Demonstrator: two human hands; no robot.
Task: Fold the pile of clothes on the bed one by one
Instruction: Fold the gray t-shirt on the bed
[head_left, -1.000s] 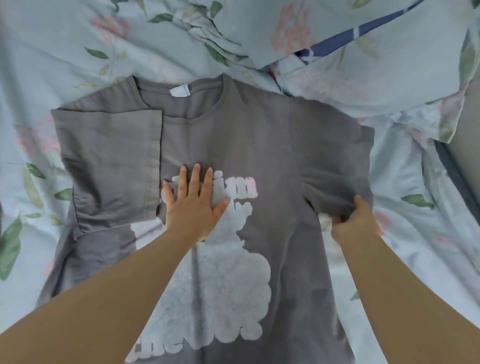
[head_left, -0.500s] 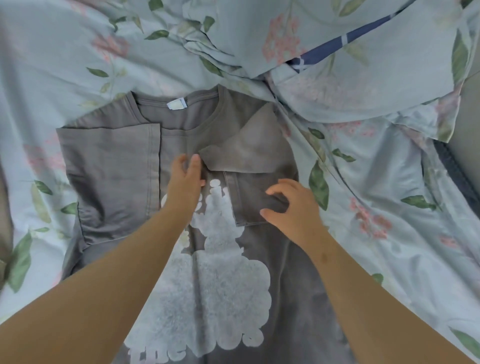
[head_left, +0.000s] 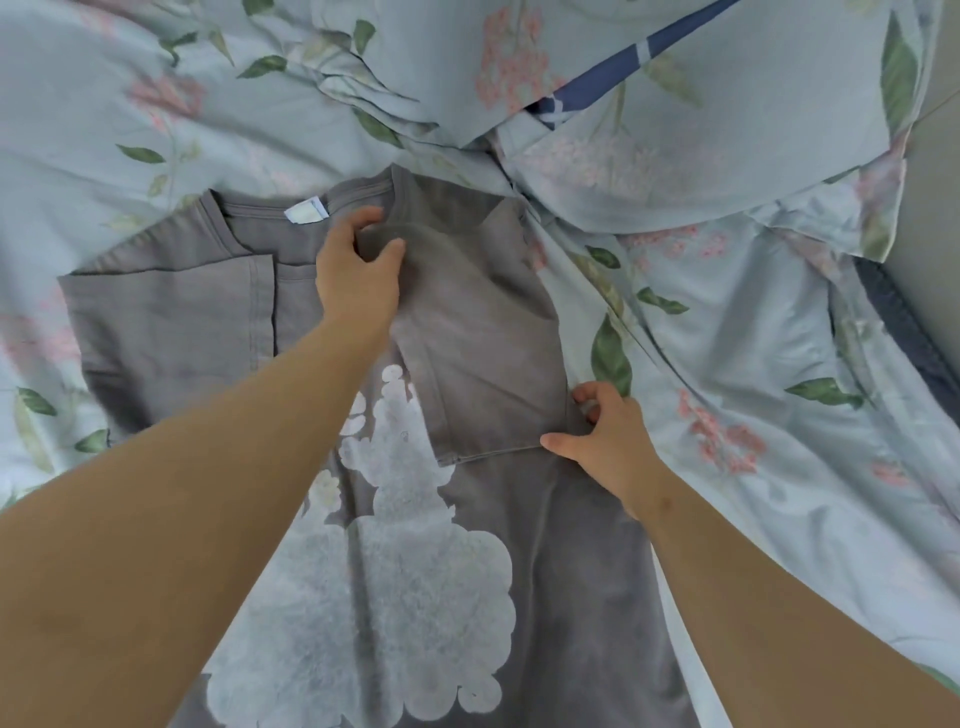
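A grey T-shirt (head_left: 561, 582) with a large white print lies face up on the bed, collar at the far end. Both sleeves are folded in over the chest: the left sleeve (head_left: 166, 312) lies flat, and the right sleeve (head_left: 488, 332) covers the top of the print. My left hand (head_left: 358, 270) pinches the folded right sleeve's upper corner just below the collar. My right hand (head_left: 608, 436) grips the shirt's right edge at the sleeve hem, with curled fingers and the thumb on the cloth.
A pale blue floral sheet (head_left: 779, 467) covers the bed. A rumpled duvet of the same print (head_left: 649, 104) with a dark blue stripe is bunched behind the collar. The bed's dark edge (head_left: 904, 332) and a grey floor show at the far right.
The right sleeve went from spread out to folded over the chest. My left hand moved from the print up to the sleeve corner; my right hand shifted out to the shirt's right edge.
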